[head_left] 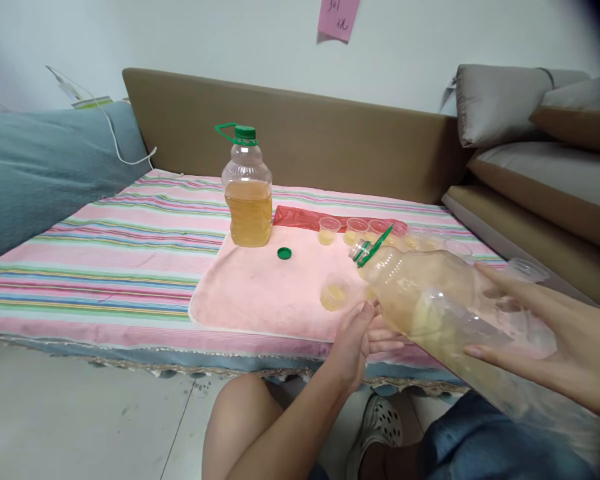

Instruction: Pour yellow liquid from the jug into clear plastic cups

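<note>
A large clear plastic bottle lies tilted almost sideways, its uncapped neck with a green handle pointing left and some pale yellow liquid inside. My right hand is closed around its body towards the base. Under the shoulder, my left hand props up the bottle, thumb raised and fingers reaching beneath it. Just left of the bottle, a clear plastic cup holds a little yellow liquid. Behind the neck, several similar cups stand in a row. A loose green cap rests on the pink cloth.
A second bottle, capped and over half full of amber liquid, stands at the back left of the cloth. Red plastic lies behind the cups. Cushions are stacked at the right. The striped bed's front edge runs before my knees.
</note>
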### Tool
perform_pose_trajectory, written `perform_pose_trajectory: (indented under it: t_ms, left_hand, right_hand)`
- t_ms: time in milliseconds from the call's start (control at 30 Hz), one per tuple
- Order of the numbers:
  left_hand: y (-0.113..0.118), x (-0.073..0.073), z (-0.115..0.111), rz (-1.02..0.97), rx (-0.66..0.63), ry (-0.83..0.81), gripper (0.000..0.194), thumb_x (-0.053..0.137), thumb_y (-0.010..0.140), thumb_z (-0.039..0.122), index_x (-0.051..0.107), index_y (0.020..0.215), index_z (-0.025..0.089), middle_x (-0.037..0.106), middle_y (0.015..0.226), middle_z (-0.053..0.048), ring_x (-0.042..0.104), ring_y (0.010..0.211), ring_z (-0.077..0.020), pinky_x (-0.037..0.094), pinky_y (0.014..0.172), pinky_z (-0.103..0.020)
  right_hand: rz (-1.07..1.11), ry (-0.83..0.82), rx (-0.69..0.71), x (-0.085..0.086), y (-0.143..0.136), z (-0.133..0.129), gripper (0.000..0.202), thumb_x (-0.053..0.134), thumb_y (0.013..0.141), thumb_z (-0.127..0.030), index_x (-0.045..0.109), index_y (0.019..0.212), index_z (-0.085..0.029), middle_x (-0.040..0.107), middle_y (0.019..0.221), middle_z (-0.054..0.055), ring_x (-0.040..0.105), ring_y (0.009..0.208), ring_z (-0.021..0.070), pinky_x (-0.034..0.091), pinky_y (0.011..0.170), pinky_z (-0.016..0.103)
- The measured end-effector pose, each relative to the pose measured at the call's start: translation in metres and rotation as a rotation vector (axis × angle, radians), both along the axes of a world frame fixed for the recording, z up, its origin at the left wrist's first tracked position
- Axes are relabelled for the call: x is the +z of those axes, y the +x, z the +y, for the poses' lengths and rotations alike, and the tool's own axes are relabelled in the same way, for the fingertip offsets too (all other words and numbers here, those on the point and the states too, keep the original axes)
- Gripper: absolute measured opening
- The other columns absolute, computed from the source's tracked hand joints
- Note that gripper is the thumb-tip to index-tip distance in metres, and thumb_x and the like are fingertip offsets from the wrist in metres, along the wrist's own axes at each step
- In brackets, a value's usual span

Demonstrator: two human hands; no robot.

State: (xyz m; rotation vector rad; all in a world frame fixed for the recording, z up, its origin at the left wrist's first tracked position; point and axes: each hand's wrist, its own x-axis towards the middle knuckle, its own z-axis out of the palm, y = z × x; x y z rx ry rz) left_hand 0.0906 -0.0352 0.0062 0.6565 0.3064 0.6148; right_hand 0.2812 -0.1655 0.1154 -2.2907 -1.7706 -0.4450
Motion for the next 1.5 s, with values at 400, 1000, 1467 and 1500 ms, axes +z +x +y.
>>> perform_pose_trajectory:
  t_ms: [400, 1000, 1467, 1500]
  left_hand:
    - [-0.077, 0.034, 0.056, 0.066, 0.739, 0.331, 0.033, 0.067, 0.080, 0.044, 0.062, 0.099, 0.018, 0.070, 0.090, -0.004, 0.068, 0.064, -0.0125, 0.052, 0.062, -0.024]
    - [-0.121, 0.025, 0.080, 0.548, 1.428, 0.283, 0.031, 0.053, 0.091, 0.036, 0.058, 0.118, 0.023, 0.058, 0.130, -0.006, 0.051, 0.126, -0.0197, 0.038, 0.107, -0.037]
    - [-0.120, 0.028, 0.085, 0.668, 1.345, 0.285, 0.038, 0.044, 0.093, 0.046, 0.049, 0.125, 0.024, 0.052, 0.135, -0.008, 0.045, 0.132, -0.0218, 0.037, 0.109, -0.037]
    - [-0.120, 0.027, 0.086, 0.671, 1.358, 0.303, 0.038, 0.044, 0.093, 0.046, 0.049, 0.123, 0.024, 0.052, 0.134, -0.007, 0.045, 0.131, -0.0218, 0.036, 0.109, -0.037]
  right_hand:
    - [0.746, 0.492, 0.215, 0.008, -0.074, 0.051, 0.073, 0.074, 0.072, -0.058, 0.051, 0.137, -0.033, 0.063, 0.130, 0.009, 0.060, 0.118, 0.0310, 0.049, 0.099, 0.052]
    - [1.461, 0.803, 0.662, -0.097, -0.215, 0.257, 0.072, 0.078, 0.070, -0.052, 0.043, 0.129, -0.028, 0.055, 0.127, 0.010, 0.055, 0.119, 0.0280, 0.045, 0.103, 0.054]
    - [1.302, 0.531, 0.719, -0.111, -0.221, 0.267, 0.105, 0.070, 0.074, -0.064, 0.015, 0.154, -0.024, 0.030, 0.159, 0.012, 0.025, 0.147, 0.0288, 0.024, 0.119, 0.051]
    - [1.285, 0.507, 0.714, -0.108, -0.219, 0.263, 0.103, 0.067, 0.077, -0.065, 0.013, 0.155, -0.024, 0.025, 0.161, 0.012, 0.020, 0.149, 0.0289, 0.021, 0.120, 0.052]
